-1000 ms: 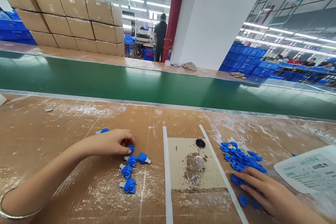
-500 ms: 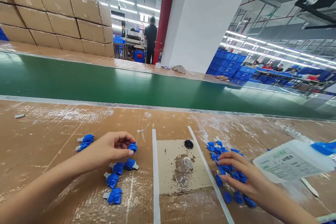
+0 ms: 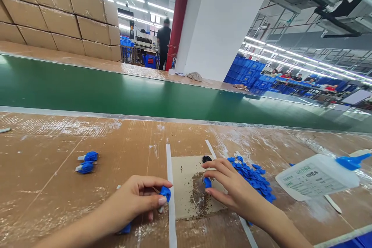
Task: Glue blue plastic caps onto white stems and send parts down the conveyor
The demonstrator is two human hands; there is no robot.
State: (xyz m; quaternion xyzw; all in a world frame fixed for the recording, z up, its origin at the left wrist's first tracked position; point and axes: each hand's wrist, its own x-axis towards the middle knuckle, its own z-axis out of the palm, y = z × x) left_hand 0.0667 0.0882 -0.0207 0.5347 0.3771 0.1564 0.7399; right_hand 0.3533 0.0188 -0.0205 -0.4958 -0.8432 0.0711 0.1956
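Observation:
My left hand [image 3: 139,197] pinches a blue plastic piece with a pale tab [image 3: 165,193] beside the left white strip. Between thumb and fingers of my right hand [image 3: 232,186] is a small curved blue piece [image 3: 207,182], over the wet beige board [image 3: 183,197]. The small clear cup on that board is mostly hidden behind my right hand. A round black cap [image 3: 206,159] lies just beyond my right fingers. Right of the board is a pile of small blue pieces [image 3: 255,180]. Two tabbed blue pieces [image 3: 88,162] lie at left; others are partly covered by my left hand.
A white bottle with a blue nozzle [image 3: 316,178] lies at the right, near a pale stick [image 3: 333,204]. White strips [image 3: 171,217] flank the board. Across the far side runs a green conveyor belt [image 3: 110,89], with stacked cartons [image 3: 58,19] and a pillar [image 3: 215,23] behind.
My right hand has left the pile and moved left over the board, now pinching a small blue piece. My left hand has come right and nearer with its blue piece.

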